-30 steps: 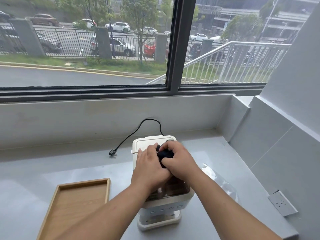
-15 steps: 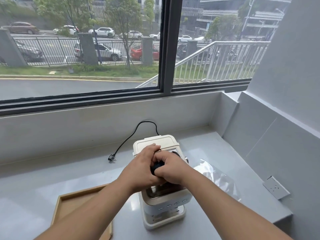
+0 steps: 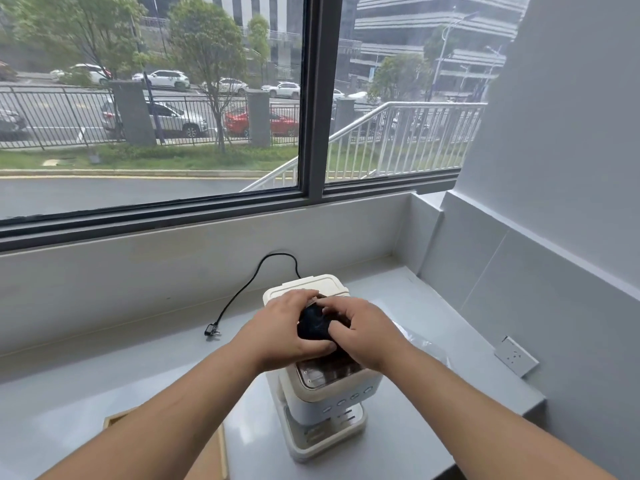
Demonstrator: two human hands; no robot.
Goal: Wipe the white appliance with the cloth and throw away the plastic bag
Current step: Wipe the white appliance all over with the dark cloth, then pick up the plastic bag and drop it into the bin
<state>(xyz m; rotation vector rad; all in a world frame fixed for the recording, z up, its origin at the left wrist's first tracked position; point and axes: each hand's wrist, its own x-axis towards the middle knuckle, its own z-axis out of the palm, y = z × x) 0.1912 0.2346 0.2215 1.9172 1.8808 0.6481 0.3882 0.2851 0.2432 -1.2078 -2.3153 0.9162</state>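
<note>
Cloth [image 3: 313,325], dark bunched fabric, gripped by curled fingers of left hand [image 3: 280,336] and right hand [image 3: 363,336], atop white boxy plastic appliance [image 3: 325,403]. Clear crinkled plastic bag [image 3: 427,349] flat just right of appliance, nearer right hand, untouched.

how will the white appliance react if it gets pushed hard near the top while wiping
The white appliance stands tall on a narrow footprint, so a sideways shove up top could tip it or slide it on the glossy counter. Its hard shell likely won't flex.
</note>
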